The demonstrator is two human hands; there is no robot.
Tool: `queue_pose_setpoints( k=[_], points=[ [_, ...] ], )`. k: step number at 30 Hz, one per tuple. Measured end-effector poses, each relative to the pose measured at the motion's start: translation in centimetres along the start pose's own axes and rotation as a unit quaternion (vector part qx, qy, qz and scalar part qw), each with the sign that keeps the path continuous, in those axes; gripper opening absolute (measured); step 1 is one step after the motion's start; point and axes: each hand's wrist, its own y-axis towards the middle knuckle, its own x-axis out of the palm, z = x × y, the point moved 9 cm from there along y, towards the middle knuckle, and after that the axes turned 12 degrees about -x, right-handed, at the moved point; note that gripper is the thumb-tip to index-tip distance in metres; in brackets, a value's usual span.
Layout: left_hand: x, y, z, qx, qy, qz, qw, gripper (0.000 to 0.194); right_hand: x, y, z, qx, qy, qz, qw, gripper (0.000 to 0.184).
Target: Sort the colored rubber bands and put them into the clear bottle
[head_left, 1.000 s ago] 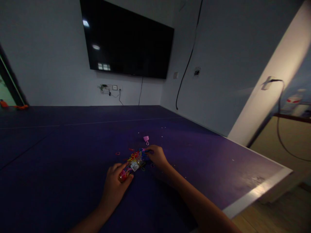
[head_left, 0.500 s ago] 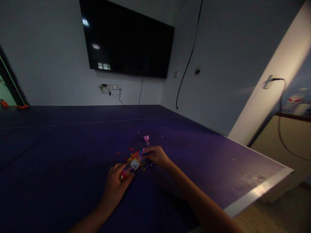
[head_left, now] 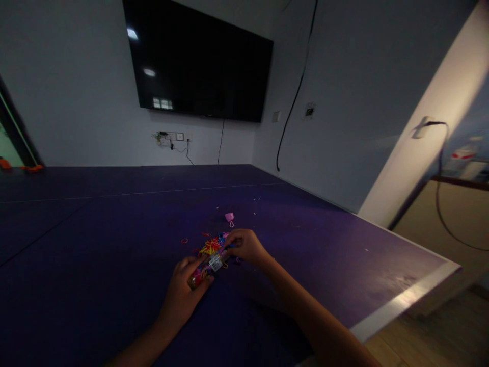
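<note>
My left hand (head_left: 185, 285) is wrapped round a small clear container (head_left: 208, 267) with a white printed label, lying tilted low over the table. Colourful bands show through its wall. At the container's upper right end, the fingers of my right hand (head_left: 244, 245) are pinched on small blue and purple rubber bands, partly hidden by the fingers. A loose pile of red, yellow and blue rubber bands (head_left: 210, 246) lies just behind the container. Beyond the pile sits a pink cap (head_left: 229, 216) with a loop on it.
The dark purple table (head_left: 114, 229) reaches to the wall, with a pale edge at right. One red band (head_left: 184, 240) lies apart at left. A large television (head_left: 202, 61) hangs on the wall, and a black cable (head_left: 292, 109) dangles at the right.
My right hand has shifted slightly and the labelled container has turned and moved a little right, closer to its fingers. The left hand keeps its hold.
</note>
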Motion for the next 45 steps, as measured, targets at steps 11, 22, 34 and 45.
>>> queue_pose_setpoints(
  k=[11,22,34,45],
  points=[
    [0.1,0.2,0.2,-0.008,-0.034,-0.009,0.999,0.037,-0.2,0.2,-1.3,-0.06,-0.049,0.025,0.997,0.012],
    [-0.3,0.1,0.6,-0.009,-0.033,0.012,0.999,0.035,1.0,-0.2,-0.7,-0.055,-0.011,0.054,0.997,0.02],
    [-0.3,0.3,0.2,-0.021,-0.037,0.013,0.999,0.038,2.4,-0.9,1.6,0.065,0.23,0.131,0.962,0.027],
    [-0.5,0.3,0.1,-0.022,-0.041,0.023,0.999,0.039,2.5,-0.9,0.9,0.043,0.239,0.166,0.956,0.028]
  ],
)
